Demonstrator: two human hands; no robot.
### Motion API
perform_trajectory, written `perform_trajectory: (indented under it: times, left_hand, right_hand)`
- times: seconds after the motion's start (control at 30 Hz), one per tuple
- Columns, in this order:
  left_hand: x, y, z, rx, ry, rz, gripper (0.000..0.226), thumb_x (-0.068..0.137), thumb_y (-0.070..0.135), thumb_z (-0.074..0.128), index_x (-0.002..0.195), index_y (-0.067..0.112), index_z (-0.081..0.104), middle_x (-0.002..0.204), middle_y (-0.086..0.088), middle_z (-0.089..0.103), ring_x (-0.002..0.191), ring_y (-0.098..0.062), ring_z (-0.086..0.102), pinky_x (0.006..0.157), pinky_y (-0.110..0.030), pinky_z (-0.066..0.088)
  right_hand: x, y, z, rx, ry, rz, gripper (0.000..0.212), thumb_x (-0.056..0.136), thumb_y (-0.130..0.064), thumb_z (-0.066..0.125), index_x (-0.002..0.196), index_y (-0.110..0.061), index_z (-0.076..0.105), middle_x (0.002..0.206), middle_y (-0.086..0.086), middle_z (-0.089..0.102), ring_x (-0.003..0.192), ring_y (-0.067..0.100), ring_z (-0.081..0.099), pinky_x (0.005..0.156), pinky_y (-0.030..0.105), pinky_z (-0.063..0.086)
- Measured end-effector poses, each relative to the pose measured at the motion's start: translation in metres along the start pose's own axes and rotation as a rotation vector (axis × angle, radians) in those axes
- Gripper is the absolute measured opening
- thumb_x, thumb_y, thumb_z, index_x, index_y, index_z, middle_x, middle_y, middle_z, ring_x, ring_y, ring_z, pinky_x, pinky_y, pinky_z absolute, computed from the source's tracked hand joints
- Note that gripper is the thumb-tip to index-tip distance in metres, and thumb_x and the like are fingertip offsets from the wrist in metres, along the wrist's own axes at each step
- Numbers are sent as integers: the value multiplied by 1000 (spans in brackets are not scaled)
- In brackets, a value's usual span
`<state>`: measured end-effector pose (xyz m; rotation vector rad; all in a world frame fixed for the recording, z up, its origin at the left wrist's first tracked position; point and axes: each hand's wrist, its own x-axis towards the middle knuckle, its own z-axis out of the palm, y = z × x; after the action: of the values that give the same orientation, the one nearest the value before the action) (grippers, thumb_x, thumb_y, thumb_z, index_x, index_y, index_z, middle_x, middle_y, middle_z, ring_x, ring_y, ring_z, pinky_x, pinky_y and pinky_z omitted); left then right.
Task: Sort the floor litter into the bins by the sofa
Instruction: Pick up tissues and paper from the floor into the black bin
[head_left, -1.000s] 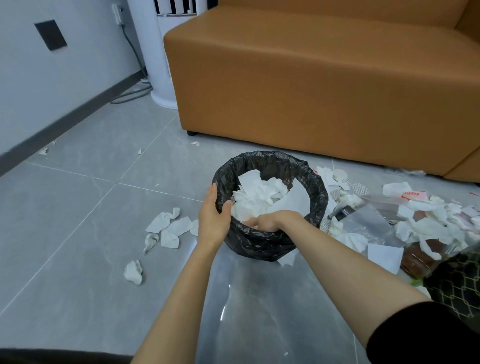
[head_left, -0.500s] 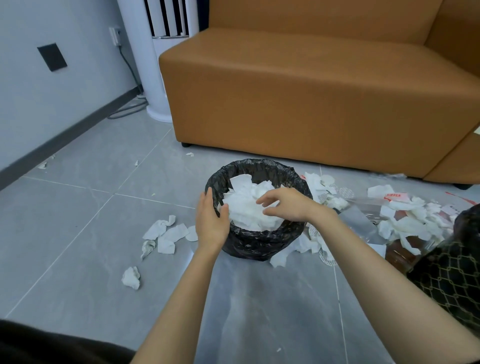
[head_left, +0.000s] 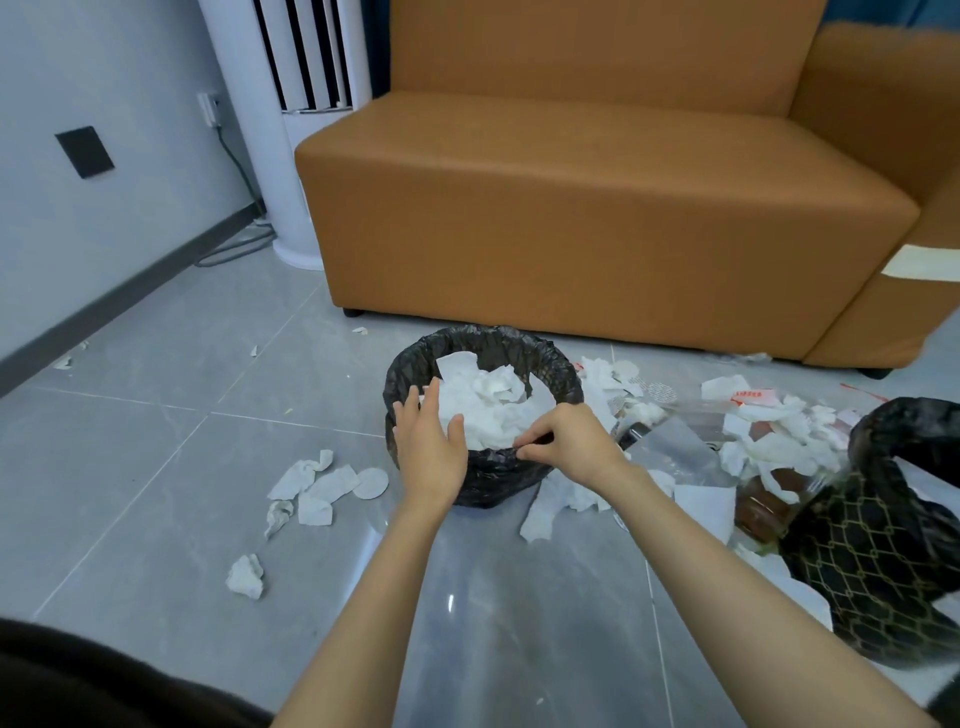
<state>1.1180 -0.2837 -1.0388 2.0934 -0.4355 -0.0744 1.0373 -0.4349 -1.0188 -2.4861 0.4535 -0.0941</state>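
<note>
The left hand (head_left: 431, 452) rests open on the bin (head_left: 483, 410) rim beside heaped tissues (head_left: 483, 410), while the right hand (head_left: 566, 441) apparently pinches the bag (head_left: 498, 467) edge.

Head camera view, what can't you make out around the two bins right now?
- Lined bin: contents below the white tissues hidden by the heap.
- Patterned bin: inside hidden by its liner, right side cut off by the frame edge.
- Red-printed wrapper: text too small.
- Brown container: covered by tissues and clear plastic.
</note>
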Motion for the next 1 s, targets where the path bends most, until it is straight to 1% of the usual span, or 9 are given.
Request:
perform_trajectory:
  times: [0.17,0.3,0.4,0.47,0.53,0.6,0.7,0.87,1.0]
  left_hand:
    - [-3,-5,-1,-21,-16,21,54,97,14,44,148,15,24,156,-8,17,147,-23,4,118,-39,17]
    - [-5,-12,0,-6,-25,21,54,97,12,45,147,12,25,156,-7,19,146,-23,6,118,-38,17]
    - [-9,-14,2,-35,15,12,52,97,13,45,146,12,28,154,-8,24,144,-20,15,117,-33,19]
    - [-11,-14,4,-66,91,-6,50,96,11,46,144,13,33,147,-9,34,138,-20,27,113,-28,24]
    - [-12,-16,3,-88,176,-59,46,94,9,47,140,12,38,138,-9,42,131,-21,35,105,-22,26]
    - [-13,-23,0,-106,233,-150,43,94,7,46,136,11,42,133,-10,45,127,-24,37,101,-27,29]
    - [-14,-43,-8,-96,273,-246,37,93,7,45,130,10,45,124,-12,49,119,-27,41,98,-33,33]
    - [-17,-79,-18,-68,264,-397,35,93,6,44,128,7,46,125,-15,48,118,-30,43,99,-36,35]
    - [-17,-113,-26,50,198,-550,45,94,9,44,138,9,38,139,-18,40,128,-34,37,103,-39,32]
  right_hand:
    - [20,-1,25,-33,136,-9,24,91,-11,58,111,-10,70,114,6,69,111,21,61,99,30,44]
    - [27,-1,31,104,117,4,36,94,1,47,127,-7,59,144,9,45,137,22,37,115,30,26]
    - [18,2,37,247,346,-7,29,91,-7,57,118,-10,64,133,6,54,124,19,49,105,35,39]
    - [8,6,44,329,500,38,17,88,-13,61,104,-13,67,111,2,58,101,13,57,90,27,47]
    - [-3,10,51,423,547,131,7,88,-17,62,94,-14,64,98,1,57,86,9,56,74,14,45]
    - [-11,17,62,475,492,218,6,87,-21,63,88,-15,62,89,-1,59,79,10,56,66,11,40]
    - [-20,29,84,460,257,329,8,86,-22,64,86,-15,66,84,-2,64,77,12,57,67,17,39]
    - [-23,28,117,321,-115,323,15,87,-19,63,98,-12,69,101,3,68,88,10,56,79,16,39]
    - [-6,10,146,249,-287,322,26,88,-18,60,113,-11,64,117,5,63,104,15,58,87,19,40]
